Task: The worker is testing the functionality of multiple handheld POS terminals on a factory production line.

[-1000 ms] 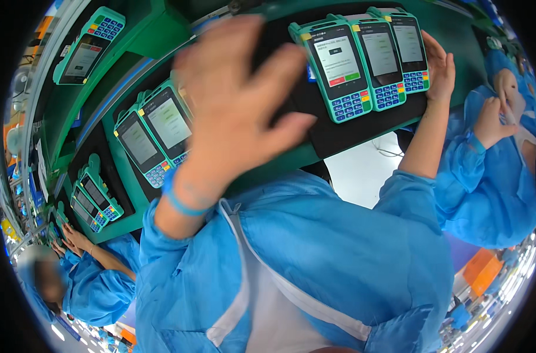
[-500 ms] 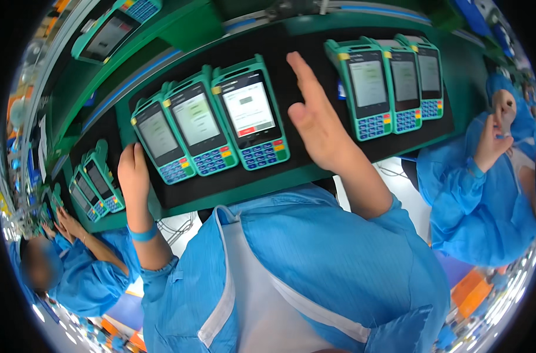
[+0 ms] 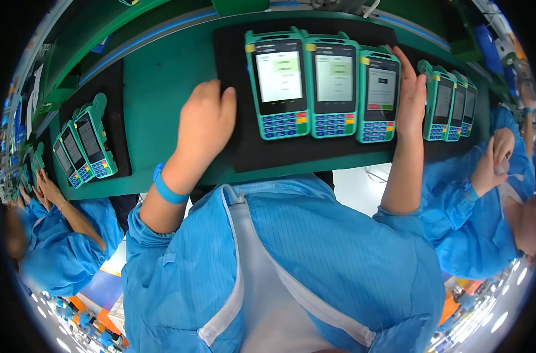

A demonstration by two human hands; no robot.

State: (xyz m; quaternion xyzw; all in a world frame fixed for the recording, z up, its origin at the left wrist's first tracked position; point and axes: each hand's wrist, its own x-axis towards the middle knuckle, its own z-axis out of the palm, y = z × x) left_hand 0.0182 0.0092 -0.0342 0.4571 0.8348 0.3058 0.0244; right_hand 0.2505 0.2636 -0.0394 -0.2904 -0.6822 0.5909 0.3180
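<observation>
Three green handheld payment terminals stand side by side on a black mat point(image 3: 315, 156), screens lit and keypads toward me: the left terminal point(image 3: 280, 82), the middle terminal point(image 3: 333, 85) and the right terminal point(image 3: 378, 88). My left hand point(image 3: 206, 120), empty, is just left of the left terminal with a small gap between; its fingers are loosely bent and partly hidden. Along the right terminal's right edge lies my right hand point(image 3: 410, 97), fingers stretched and thumb apart. Whether its palm touches the casing cannot be told.
At the right, another group of terminals point(image 3: 450, 106) stands close past my right hand. More terminals point(image 3: 84, 147) are on a dark mat at the left. Co-workers in blue sit on both sides, one with clasped hands point(image 3: 494, 162). A green bench point(image 3: 162, 82) with a raised rail runs behind.
The view has turned. The three terminals now stand nearer the right-hand group. My right hand has come alongside the right terminal; my left has drawn slightly off. The right terminal's screen has changed.
</observation>
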